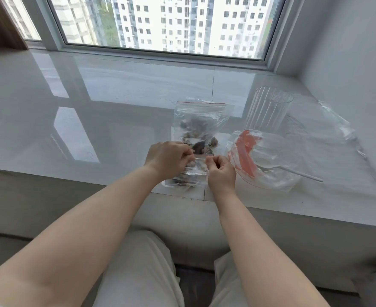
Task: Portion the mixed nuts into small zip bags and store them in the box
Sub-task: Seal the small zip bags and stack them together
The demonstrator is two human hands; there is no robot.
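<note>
Left hand (168,157): knuckles up, fingers curled in, pinching the left end of the near bag's (186,176) zip strip.
Right hand (221,173): same deal just beside it, thumb and fingers pinched on the strip's right end. My hands are close together but not touching.
Arms: both forearms bare, reaching forward over my knees to the sill's (94,107) front edge.
Near bag: lies flat on the sill right at the edge, dark nuts showing under my hands. Can't tell if the zip is fully sealed.
Far bag (201,122): second filled bag, lying just behind the first, red line along its top, nuts (195,134) bunched in its lower half.
Filled bags: 2, as far as I can count.
Empty bags (248,151): a bundle with red strips inside a clear wrapper, right of my right hand. Too bunched up to count.
Spoon (293,171): 1, white plastic, partly under that wrapper, handle pointing right.
Box (269,109): 1 clear ribbed container, standing upright behind the bundle, well apart from my hands.
Loose plastic (333,127): 1 crumpled clear sheet, far right, near the wall.
</note>
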